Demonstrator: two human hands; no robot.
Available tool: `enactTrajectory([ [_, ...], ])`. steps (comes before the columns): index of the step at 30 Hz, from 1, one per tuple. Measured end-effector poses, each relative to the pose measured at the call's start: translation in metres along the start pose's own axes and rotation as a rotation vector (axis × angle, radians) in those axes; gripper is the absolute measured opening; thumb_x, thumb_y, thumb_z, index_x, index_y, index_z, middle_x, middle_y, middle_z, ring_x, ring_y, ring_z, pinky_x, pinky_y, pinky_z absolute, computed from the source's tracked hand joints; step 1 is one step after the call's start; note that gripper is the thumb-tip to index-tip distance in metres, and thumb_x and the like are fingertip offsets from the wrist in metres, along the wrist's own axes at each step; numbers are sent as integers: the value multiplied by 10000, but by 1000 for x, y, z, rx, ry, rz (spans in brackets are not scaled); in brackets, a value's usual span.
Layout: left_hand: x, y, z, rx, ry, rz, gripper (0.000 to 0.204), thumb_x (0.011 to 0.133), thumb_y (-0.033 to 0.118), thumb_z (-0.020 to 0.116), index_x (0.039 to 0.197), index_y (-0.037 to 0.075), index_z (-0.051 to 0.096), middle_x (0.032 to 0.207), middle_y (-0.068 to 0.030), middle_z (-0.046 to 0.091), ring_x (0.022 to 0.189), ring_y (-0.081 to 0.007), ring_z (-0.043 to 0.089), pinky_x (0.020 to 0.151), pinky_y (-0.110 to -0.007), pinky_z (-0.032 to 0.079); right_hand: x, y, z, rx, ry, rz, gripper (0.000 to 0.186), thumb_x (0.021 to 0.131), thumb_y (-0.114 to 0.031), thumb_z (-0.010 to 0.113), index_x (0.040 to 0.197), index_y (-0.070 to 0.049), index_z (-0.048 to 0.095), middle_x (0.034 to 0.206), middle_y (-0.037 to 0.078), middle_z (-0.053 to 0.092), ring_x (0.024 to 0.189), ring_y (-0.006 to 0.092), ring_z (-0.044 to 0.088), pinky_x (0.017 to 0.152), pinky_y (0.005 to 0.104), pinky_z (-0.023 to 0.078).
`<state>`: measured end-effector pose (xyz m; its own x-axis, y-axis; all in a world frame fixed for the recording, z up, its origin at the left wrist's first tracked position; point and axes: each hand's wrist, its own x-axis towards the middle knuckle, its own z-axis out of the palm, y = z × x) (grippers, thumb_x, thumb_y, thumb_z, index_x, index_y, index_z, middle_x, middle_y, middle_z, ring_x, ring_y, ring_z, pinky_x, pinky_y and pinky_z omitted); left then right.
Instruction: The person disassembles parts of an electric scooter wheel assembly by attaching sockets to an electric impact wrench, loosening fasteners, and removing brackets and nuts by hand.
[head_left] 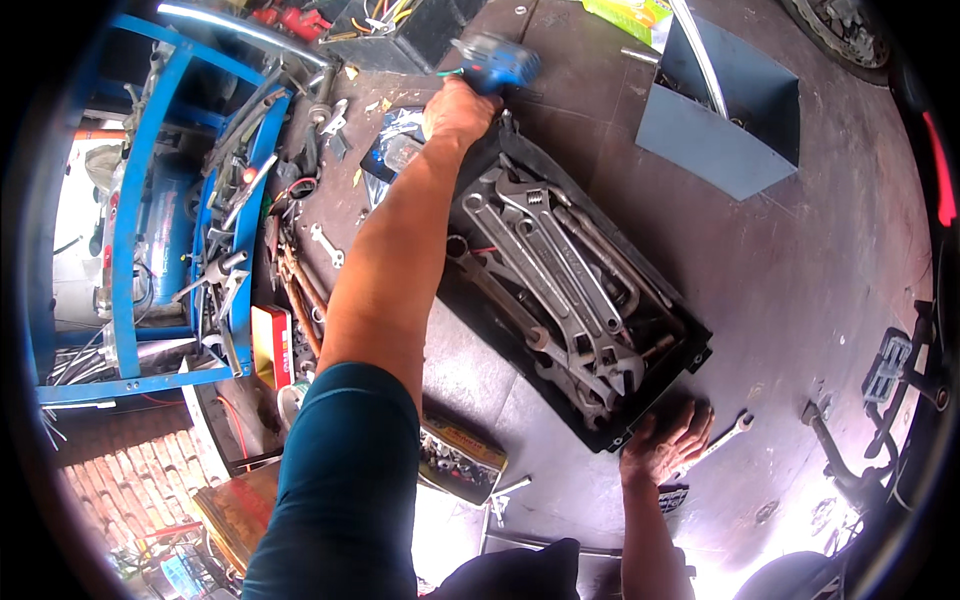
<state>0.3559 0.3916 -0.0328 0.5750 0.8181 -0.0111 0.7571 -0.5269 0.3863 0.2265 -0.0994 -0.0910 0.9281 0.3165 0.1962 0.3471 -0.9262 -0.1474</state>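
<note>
My left hand (460,112) reaches far across the bench, its fingers wrapped round a blue power tool (497,62), which looks like a cordless drill and is smeared by motion. Between my hands lies a long black tray (520,362) full of metal wrenches, several adjustable wrenches (570,285) on top. By the tray's near right corner, my right hand (668,445) is spread with its fingers apart, holding nothing. I cannot tell whether it touches the tray. A loose wrench (728,440) lies beside its fingertips.
A grey open box (715,150) stands at the far right. Behind the power tool is a black bin (400,40) with wires. A blue metal rack (140,200) and scattered tools line the left. A box of small parts (462,462) sits near me; bicycle parts (880,400) are at right.
</note>
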Motion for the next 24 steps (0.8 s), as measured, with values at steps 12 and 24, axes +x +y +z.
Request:
enactTrajectory([
  [12, -156, -32, -128, -644, 429, 519, 517, 741, 100, 694, 1197, -25, 485, 906, -133, 662, 867, -192, 635, 818, -300, 490, -3, 0, 4, -46, 43, 5, 588, 910, -379, 473, 1370, -43, 331, 1399, 185, 329, 1323, 357, 273, 1045, 517, 220],
  [24, -413, -76, -211, -1323, -143, -225, 398, 712, 130, 702, 1044, -5, 530, 666, -56, 562, 588, -152, 565, 573, -279, 454, -11, -8, 13, -40, 31, 29, 575, 919, -421, 461, 1375, -91, 340, 1427, 113, 322, 1355, 296, 235, 1060, 482, 199],
])
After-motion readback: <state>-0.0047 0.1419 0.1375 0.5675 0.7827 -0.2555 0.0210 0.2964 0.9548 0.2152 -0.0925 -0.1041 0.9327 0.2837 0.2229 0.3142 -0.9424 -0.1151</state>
